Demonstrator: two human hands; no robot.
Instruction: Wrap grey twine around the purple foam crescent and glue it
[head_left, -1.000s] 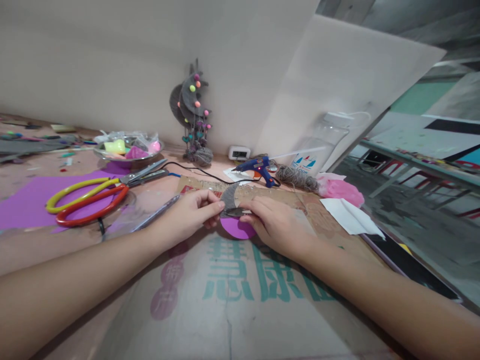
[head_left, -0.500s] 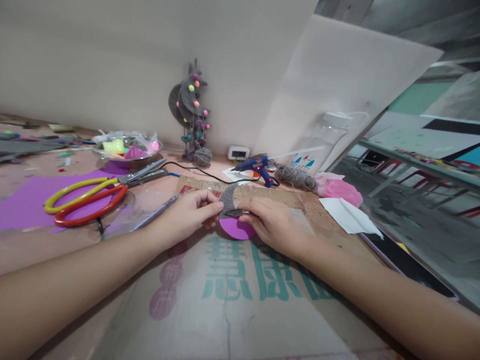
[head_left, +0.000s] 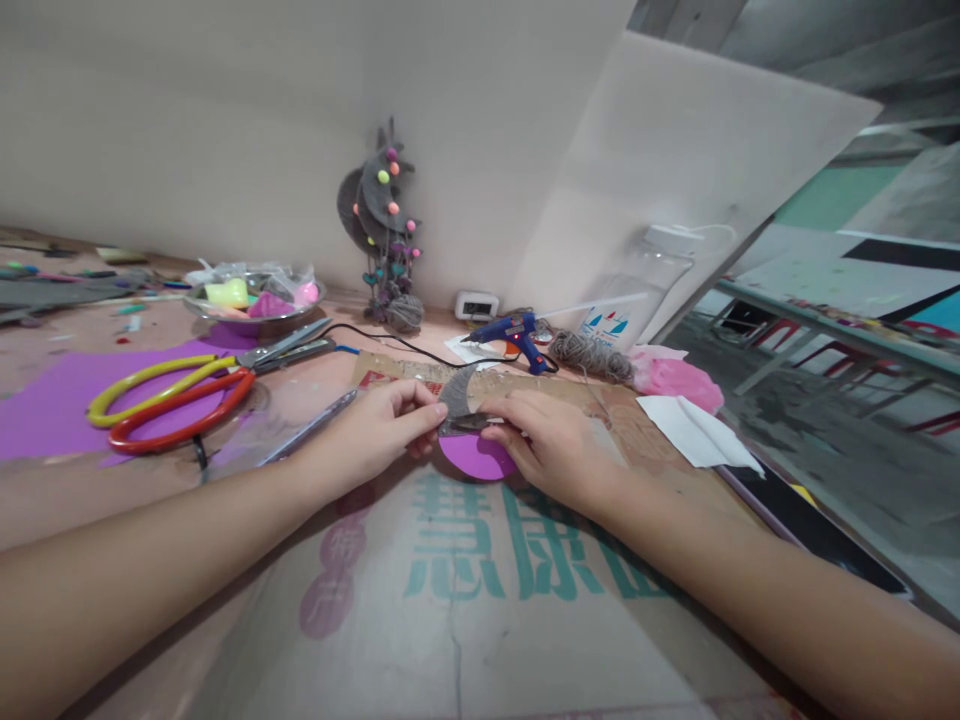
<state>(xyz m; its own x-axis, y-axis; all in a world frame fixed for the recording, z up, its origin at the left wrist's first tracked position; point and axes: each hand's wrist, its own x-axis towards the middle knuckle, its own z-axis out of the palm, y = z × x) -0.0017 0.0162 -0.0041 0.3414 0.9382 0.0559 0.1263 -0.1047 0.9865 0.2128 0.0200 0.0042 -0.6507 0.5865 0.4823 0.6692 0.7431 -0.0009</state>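
Between my hands is a grey crescent-shaped piece (head_left: 458, 395), with a purple disc (head_left: 477, 457) beneath its lower end. My left hand (head_left: 401, 420) pinches the left edge of the grey crescent between thumb and fingers. From the right, my right hand (head_left: 544, 440) is closed at the crescent's lower tip and the disc's upper right edge, its thumb and forefinger pressed close together. Both pieces are above a cardboard sheet (head_left: 375, 640) with green and purple printing.
Scissors (head_left: 184, 400) lie on purple sheet material (head_left: 45, 400) at left, near a pen (head_left: 309, 427) and a metal bowl (head_left: 255, 316). Behind are a hanging ornament (head_left: 382, 200), a small clock (head_left: 476, 305), a blue glue gun (head_left: 517, 333), grey yarn (head_left: 589, 355) and a bottle (head_left: 637, 280).
The fingers of my right hand have shifted slightly, and the lower end of the grey piece sits a little differently. Slightly more of the purple disc shows at its right edge.
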